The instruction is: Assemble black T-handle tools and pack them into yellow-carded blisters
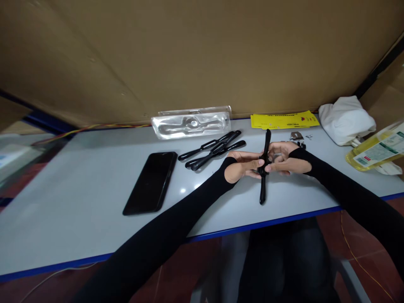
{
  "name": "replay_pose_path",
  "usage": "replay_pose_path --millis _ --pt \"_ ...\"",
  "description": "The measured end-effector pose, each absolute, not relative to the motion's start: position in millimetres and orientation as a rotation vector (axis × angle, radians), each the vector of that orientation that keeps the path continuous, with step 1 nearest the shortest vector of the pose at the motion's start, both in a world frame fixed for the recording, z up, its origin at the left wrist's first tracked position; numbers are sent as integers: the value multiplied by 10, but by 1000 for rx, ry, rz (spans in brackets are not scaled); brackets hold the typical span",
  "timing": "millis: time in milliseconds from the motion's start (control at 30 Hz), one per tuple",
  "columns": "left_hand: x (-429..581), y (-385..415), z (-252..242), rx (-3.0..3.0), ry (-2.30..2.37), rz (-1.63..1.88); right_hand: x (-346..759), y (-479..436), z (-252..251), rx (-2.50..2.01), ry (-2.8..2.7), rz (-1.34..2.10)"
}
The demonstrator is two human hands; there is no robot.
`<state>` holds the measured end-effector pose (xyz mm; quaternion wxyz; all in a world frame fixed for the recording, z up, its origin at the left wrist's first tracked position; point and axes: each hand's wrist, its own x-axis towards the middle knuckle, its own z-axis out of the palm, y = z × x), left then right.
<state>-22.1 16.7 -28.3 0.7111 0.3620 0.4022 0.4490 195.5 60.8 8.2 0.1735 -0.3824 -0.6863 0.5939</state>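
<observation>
My left hand (248,165) and right hand (288,158) were clamped on the middle of a black tool (263,173), its long ends sticking out away from and toward me, over the tabletop (94,189). Several similar tools (205,158) lay overlapping just left of my left hand, a phone (150,183) farther left, clear plastic trays (193,123) behind.

We've got plain black on the held tool (264,185), the loose tools (216,149), the phone (150,183) and both sleeves (164,224). We log bright yellow cards (284,121) with dark print (282,114) and a small red mark (304,119); clear, silvery trays (192,125); white cloth (347,120); pale-yellow liquid (352,158) in the bottle (375,147), label (381,146) white and green. Tabletop (78,181) pale grey, edged blue; we mark the board (189,54) brown, floor (164,273) reddish-brown.
</observation>
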Motion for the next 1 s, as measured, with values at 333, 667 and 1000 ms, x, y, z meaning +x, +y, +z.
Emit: replay_pose_path --millis 333,667,1000 --pt "-234 143 -206 825 825 984 1906 474 70 -1102 -2019 1219" --pt "-38 84 -166 768 1160 1101 1978 655 40 -946 -1885 1891" --pt "0 31 -107 770 1239 1086 1858 537 46 -1041 -2009 1668"
